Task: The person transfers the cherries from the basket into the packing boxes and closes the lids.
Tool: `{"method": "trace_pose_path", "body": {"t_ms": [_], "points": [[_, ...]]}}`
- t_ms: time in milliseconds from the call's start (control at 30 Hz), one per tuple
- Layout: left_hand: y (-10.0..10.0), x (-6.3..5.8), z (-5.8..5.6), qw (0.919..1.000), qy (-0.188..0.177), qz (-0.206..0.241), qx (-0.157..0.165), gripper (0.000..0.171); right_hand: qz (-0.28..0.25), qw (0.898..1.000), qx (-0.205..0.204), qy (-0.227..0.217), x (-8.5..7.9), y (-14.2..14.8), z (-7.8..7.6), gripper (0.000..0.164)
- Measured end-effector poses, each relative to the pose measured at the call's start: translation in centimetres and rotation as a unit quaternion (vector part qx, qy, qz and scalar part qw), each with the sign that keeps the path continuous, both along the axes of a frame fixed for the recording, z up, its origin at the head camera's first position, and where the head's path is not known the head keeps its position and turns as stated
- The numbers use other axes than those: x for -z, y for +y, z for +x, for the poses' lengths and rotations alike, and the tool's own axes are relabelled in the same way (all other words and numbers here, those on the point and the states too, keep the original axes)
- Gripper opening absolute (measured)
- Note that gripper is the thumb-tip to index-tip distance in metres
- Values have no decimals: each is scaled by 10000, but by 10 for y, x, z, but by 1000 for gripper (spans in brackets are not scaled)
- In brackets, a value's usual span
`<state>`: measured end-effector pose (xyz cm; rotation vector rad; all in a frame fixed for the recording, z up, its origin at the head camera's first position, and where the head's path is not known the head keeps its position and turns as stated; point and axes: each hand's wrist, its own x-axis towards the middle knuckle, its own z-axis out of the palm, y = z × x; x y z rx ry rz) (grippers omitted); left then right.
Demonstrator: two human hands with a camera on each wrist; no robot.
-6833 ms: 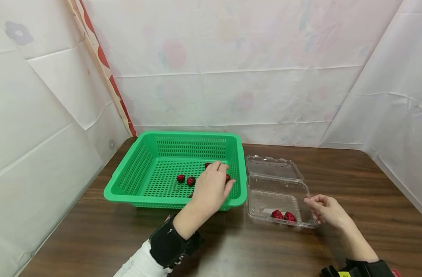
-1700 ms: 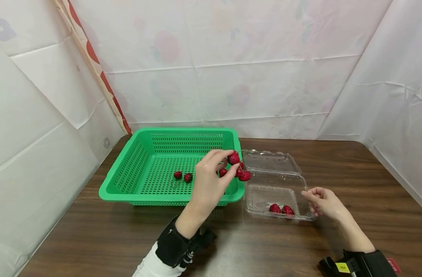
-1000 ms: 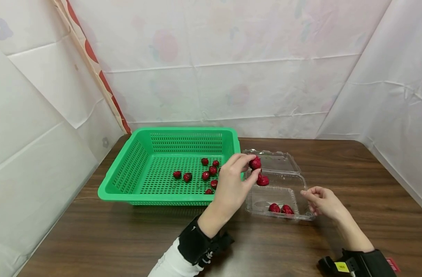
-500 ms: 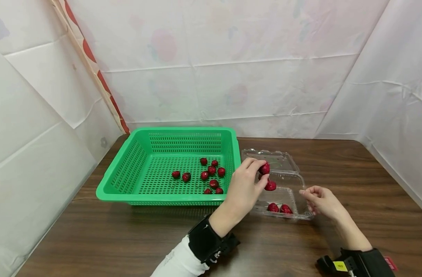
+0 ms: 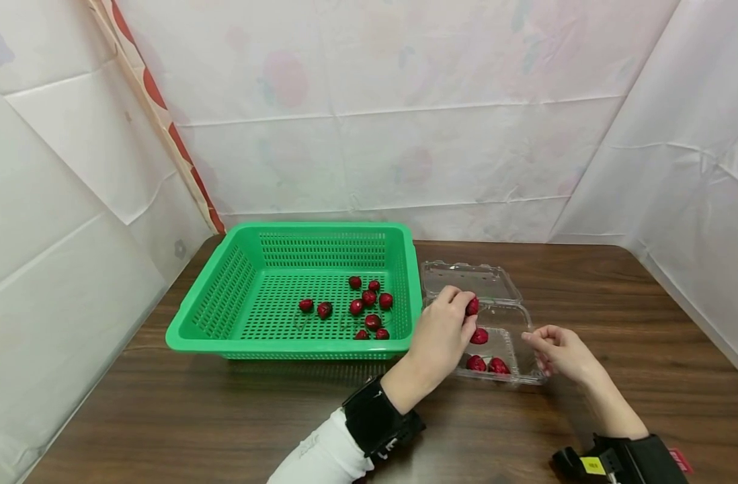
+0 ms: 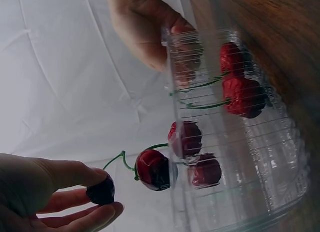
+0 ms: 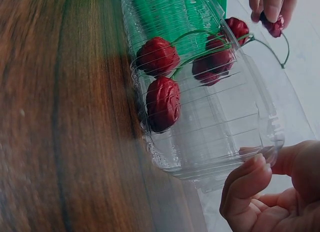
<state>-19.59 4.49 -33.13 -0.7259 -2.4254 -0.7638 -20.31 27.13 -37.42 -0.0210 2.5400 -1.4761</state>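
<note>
Pinching a dark red cherry (image 5: 472, 306) between the thumb and the fingers, the left hand (image 5: 439, 336) is at the left side of the clear container (image 5: 503, 343). From this cherry a thin green stem (image 6: 123, 154) bends toward a second cherry (image 6: 154, 169), which in the left wrist view is at the container's rim; whether it touches the rim I cannot tell. The right hand (image 5: 561, 353) is grasping the right edge of the same container, the thumb and the fingertips on its rim.

Two wrinkled cherries (image 5: 487, 365) lie inside, side by side along the front wall, near its middle. The lid (image 5: 474, 275) is folded back, and it lies toward the back edge of the table (image 5: 224, 417).

Just beside the container, on its left, stands the green basket (image 5: 284, 347), near the table's back left corner. Ten loose cherries (image 5: 369, 298) show on its floor, most of them in the right half, and two are nearer to the middle. Both wrists wear a black strap (image 5: 378, 417), and a white sleeve (image 5: 326, 454) covers the left forearm. Behind the table's back edge hangs a pale printed cloth (image 5: 375, 168).
</note>
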Motion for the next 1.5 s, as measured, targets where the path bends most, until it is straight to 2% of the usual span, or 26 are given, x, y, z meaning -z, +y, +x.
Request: {"method": "trace_pose_path", "body": {"t_ms": [333,700,967,1200,1500], "points": [[8,8,-5,9979,-187,-553,-274,22,3,10000,-15,23,0,1,-1,34],[13,18,-7,9938,-428,-951,-383,19,28,10000,0,42,0,0,0,32],[17,20,-6,9885,-546,-1333,-461,8,2,10000,3,71,0,0,1,31],[20,22,-5,9819,-582,-1723,-531,11,-22,10000,23,72,0,-1,1,31],[24,24,-5,9739,-596,-2080,-688,6,0,10000,-6,80,1,0,1,31]]}}
